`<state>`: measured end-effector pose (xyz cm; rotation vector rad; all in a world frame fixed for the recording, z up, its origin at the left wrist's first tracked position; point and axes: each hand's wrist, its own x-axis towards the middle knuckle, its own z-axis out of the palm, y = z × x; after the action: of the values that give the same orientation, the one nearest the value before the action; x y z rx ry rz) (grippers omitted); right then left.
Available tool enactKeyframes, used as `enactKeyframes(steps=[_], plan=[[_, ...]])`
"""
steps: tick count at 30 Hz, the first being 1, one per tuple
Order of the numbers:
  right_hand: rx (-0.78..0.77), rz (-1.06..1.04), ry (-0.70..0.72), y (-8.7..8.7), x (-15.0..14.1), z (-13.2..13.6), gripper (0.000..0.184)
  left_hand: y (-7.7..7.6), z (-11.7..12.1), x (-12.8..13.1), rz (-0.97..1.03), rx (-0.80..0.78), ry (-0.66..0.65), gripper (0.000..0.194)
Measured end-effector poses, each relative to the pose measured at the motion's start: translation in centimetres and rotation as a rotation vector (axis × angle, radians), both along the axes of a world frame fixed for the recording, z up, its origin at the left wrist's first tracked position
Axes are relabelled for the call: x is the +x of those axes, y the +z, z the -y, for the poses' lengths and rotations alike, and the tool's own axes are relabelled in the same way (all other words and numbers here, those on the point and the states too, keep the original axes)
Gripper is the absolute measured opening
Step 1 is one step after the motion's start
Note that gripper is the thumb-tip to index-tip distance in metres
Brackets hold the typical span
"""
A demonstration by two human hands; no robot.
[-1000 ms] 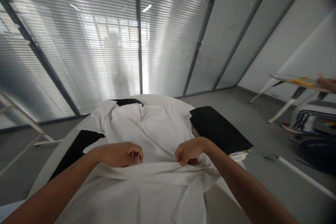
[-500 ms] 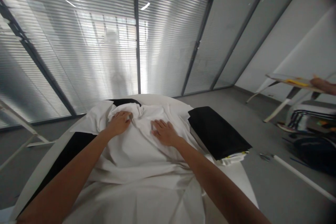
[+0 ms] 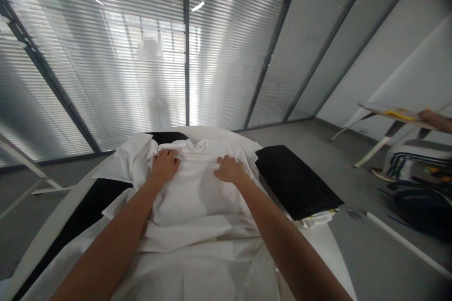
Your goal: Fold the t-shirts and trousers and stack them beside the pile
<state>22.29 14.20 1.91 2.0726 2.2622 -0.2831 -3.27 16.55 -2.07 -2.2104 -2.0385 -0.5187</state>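
Note:
A white shirt (image 3: pixel 192 197) lies spread on a white round table (image 3: pixel 332 249), over a dark cloth. My left hand (image 3: pixel 164 165) rests flat on the shirt's upper left part, near the collar, fingers stretched forward. My right hand (image 3: pixel 229 168) lies on the upper right part of the shirt, its fingers slightly bent and pressing down. Neither hand holds anything. The shirt's lower part is folded up toward me in a band across the middle.
A folded black cloth (image 3: pixel 294 181) lies on the table's right side, over some papers. Glass walls with blinds (image 3: pixel 141 56) stand behind. At the right, another person's hand (image 3: pixel 436 119) rests on a second table. Bags lie on the floor (image 3: pixel 420 197).
My hands let go of the shirt's bunched lower edge near me and moved forward to its upper part. Since half a second ago they have spread apart, flattening the cloth by the collar.

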Motion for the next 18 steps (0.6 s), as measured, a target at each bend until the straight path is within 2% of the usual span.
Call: enactKeyframes(steps=[3,5,7,9,11,13,16,18], plan=[[-0.082,0.003,-0.089,1.8,-1.6,-1.6,0.049,-0.5,0.5,0.1,-0.033,0.039,-0.001,0.041],[0.012,-0.027,-0.139,2.0,-3.0,-2.3,0.047,-0.6,0.5,0.1,-0.043,0.035,-0.005,0.041],[0.2,-0.07,-0.09,0.9,-4.4,-2.5,0.05,-0.5,0.4,0.0,-0.04,0.042,-0.013,0.04],[0.322,-0.097,0.039,-1.0,-5.5,-2.4,0.051,-0.3,0.1,-0.2,-0.016,0.039,-0.038,0.038],[0.318,-0.092,0.121,-3.0,-5.9,-2.2,0.052,0.2,-0.3,-0.7,0.04,0.048,-0.048,0.036],[0.294,-0.086,0.142,-4.5,-5.6,-2.2,0.053,0.8,-0.8,-1.6,0.104,0.098,-0.009,0.034],[0.24,-0.096,0.125,-5.4,-4.3,-2.6,0.056,1.5,-1.4,-4.0,0.16,0.228,0.122,0.034],[0.201,-0.102,0.09,-5.4,-3.4,-2.9,0.06,1.5,-1.6,-6.0,0.173,0.247,0.208,0.034]])
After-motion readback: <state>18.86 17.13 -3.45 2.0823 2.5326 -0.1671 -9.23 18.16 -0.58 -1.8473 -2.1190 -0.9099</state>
